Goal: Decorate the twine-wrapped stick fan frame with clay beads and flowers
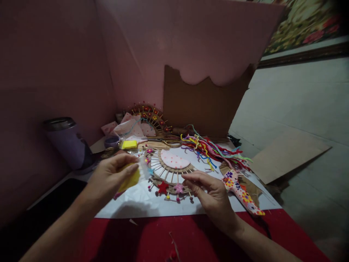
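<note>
My left hand [117,173] is closed around a yellow clay packet [130,182] with a clear plastic edge, raised above the white sheet. Fingers bent and tips close together, my right hand [211,194] hovers at the right side of a half-round craft fan [174,177]; whatever it pinches, if anything, is too small to make out. The fan has thin sticks, a twine-wrapped rim and a dotted pink centre [174,159]. On its rim sit a red star [163,187], a pink star [178,187], a blue star [151,171] and several small coloured balls.
Behind lie a second fan [160,122], scissors [169,141], a yellow block [129,144] and colourful pipe cleaners [212,149]. A purple tumbler [65,142] stands left. On the right are a flowered glue gun [242,193] and a cardboard sheet [290,154]. Cut cardboard [201,103] leans at the back.
</note>
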{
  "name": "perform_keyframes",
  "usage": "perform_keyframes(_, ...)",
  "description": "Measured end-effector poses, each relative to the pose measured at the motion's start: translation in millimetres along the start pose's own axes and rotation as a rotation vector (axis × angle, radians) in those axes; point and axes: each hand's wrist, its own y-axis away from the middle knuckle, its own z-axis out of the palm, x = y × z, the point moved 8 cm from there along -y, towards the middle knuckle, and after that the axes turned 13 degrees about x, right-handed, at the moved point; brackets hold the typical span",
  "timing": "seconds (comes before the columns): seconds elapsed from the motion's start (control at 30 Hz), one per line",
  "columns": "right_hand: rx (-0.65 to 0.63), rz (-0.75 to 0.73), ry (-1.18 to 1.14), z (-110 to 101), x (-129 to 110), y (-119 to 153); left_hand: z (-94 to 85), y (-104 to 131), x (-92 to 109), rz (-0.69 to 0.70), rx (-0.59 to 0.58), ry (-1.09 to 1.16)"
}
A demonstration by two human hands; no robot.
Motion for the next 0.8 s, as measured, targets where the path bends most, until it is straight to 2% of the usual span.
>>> perform_keyframes(0.1,-0.019,-0.093,0.031,1,-7,3,-23.6,-14,-10,-0.107,-0.002,-0.106)
perform_keyframes(0.2,-0.049,-0.192,0.033,5,-14,8,-27.9,-14,-26,-0.228,-0.053,-0.104)
perform_keyframes(0.27,-0.069,-0.205,0.022,9,-17,9,-17.5,-6,-32,-0.271,-0.105,-0.026)
perform_keyframes(0.33,-0.125,-0.144,0.016,17,-15,11,2.2,9,-31,-0.279,-0.176,0.06)
perform_keyframes(0.43,-0.242,0.055,-0.039,32,-3,17,35.8,36,-20,-0.219,-0.257,0.233)
perform_keyframes(0.53,-0.249,0.251,-0.189,39,11,22,58.2,57,-18,-0.189,-0.283,0.245)
perform_keyframes(0.63,-0.22,0.326,-0.271,39,18,22,66.5,64,-21,-0.134,-0.298,0.197)
perform_keyframes(0.8,-0.237,0.303,-0.198,36,19,19,68.6,64,-27,-0.045,-0.351,0.058)
